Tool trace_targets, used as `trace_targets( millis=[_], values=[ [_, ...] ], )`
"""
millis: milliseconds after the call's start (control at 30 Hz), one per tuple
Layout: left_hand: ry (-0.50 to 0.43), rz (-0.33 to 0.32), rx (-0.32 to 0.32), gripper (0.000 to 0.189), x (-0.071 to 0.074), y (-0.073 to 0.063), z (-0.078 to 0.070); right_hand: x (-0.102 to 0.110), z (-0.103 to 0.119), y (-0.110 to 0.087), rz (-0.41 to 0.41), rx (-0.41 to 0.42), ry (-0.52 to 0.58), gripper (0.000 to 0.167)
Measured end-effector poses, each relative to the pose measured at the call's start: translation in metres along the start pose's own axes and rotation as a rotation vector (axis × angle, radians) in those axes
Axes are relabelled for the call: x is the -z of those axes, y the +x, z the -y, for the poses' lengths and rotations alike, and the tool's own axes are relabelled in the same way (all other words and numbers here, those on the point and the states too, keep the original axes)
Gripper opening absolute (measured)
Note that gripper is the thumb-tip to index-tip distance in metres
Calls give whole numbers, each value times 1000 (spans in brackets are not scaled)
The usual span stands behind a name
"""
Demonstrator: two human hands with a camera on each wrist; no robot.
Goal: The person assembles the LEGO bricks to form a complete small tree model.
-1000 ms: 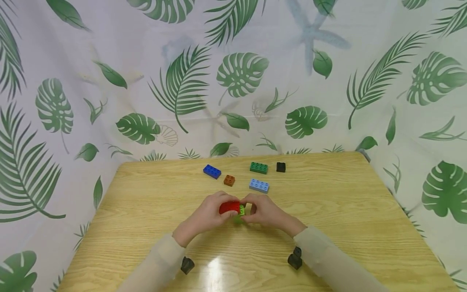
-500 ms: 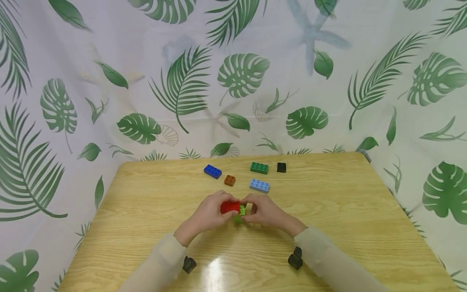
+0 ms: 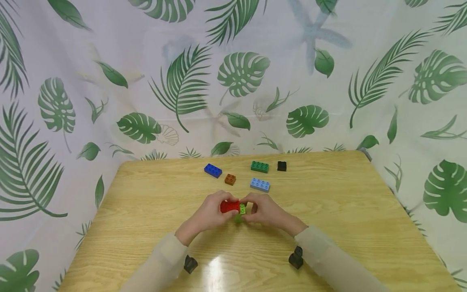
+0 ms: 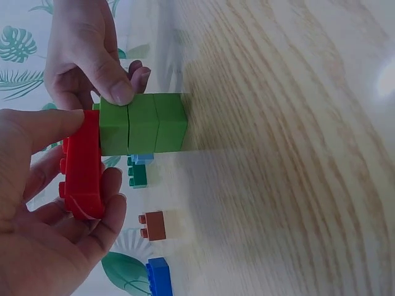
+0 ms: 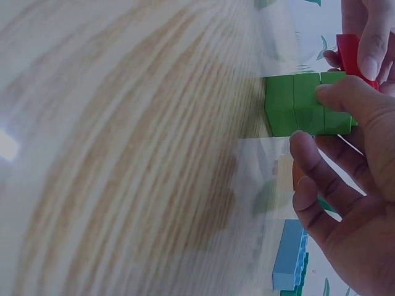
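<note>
Head view shows, at lower centre, the left hand (image 3: 206,213) pinching a long red plastic brick (image 3: 229,207), whose long axis runs leftward from atop an upright stack of three light-green plastic bricks (image 3: 242,209), which the right hand (image 3: 268,209) pinches.

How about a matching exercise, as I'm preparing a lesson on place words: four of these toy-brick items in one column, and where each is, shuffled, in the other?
Things
1. red brick
2. black brick
3. green stack
4. brown brick

Places
A. farthest right of the loose bricks in the head view
B. beside the dark blue brick
C. in the left hand's grip
D. in the right hand's grip

Pairs: 1-C; 2-A; 3-D; 4-B
</note>
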State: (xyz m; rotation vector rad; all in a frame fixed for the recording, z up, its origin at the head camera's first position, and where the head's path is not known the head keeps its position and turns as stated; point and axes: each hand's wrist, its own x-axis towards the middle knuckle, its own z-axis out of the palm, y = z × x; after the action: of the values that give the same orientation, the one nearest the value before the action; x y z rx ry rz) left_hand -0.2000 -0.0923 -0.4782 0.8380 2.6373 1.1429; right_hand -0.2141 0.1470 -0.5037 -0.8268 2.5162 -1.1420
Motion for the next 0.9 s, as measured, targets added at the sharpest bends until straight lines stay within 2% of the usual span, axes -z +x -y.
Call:
trace_targets(
  millis=[100,167,300,367,467,600,767,900],
  values=[
    [-1,-3,3,28,0,0,-2,1,-1,0,6,5,6,43],
    [-7,0,10,28,0,0,-3,3,-2,0,39,-14,29,49],
    [-15,5,23,30,0,-1,-3,16,-3,-2,73,-52,54,55],
    [-13,3,24,31,0,0,-2,25,-4,-2,26,-41,35,51],
    [-6,-2,17,30,0,0,-1,36,-9,0,-105,-1,-12,39],
    [9,3,12,30,0,0,1,42,-19,5,-240,-12,-62,32],
    [9,20,20,31,1,1,0,40,-32,12,-328,-90,-112,36],
    [7,21,21,32,2,1,-1,37,-41,19,-341,-146,-159,42]
  ],
)
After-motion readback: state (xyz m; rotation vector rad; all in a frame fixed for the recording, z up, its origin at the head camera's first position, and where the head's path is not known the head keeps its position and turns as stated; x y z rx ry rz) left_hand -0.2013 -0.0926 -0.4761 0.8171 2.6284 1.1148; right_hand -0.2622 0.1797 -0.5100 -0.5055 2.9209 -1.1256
